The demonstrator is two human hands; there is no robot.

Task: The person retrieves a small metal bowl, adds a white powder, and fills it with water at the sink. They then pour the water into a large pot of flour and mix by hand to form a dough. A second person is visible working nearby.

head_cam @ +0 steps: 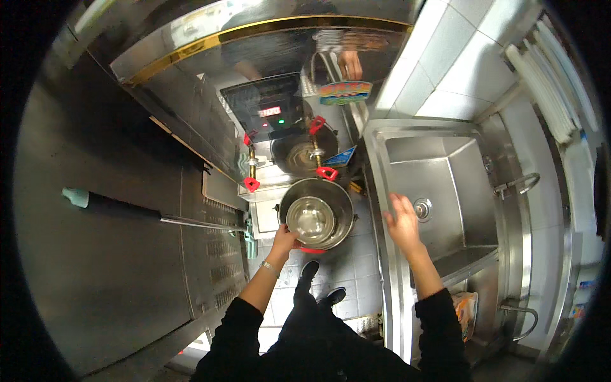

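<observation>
My left hand (286, 238) grips the near left rim of a round metal bowl (311, 219), which is over or inside a larger metal pot (344, 210); how deep it sits cannot be told. The pot has side handles and stands low in front of me, beneath two taps with red handles (327, 173). My right hand (402, 220) is over the left edge of a stainless steel sink (448, 191), fingers apart, holding nothing. Near it, the sink's drain (423, 209) shows in the basin.
Behind the pot stands a dark appliance with a lit display (270, 111). A long-handled tool with a black grip (124, 206) extends over the left side. Curved faucets (518, 184) are right of the sink. White tiled floor (353, 291) lies around my feet.
</observation>
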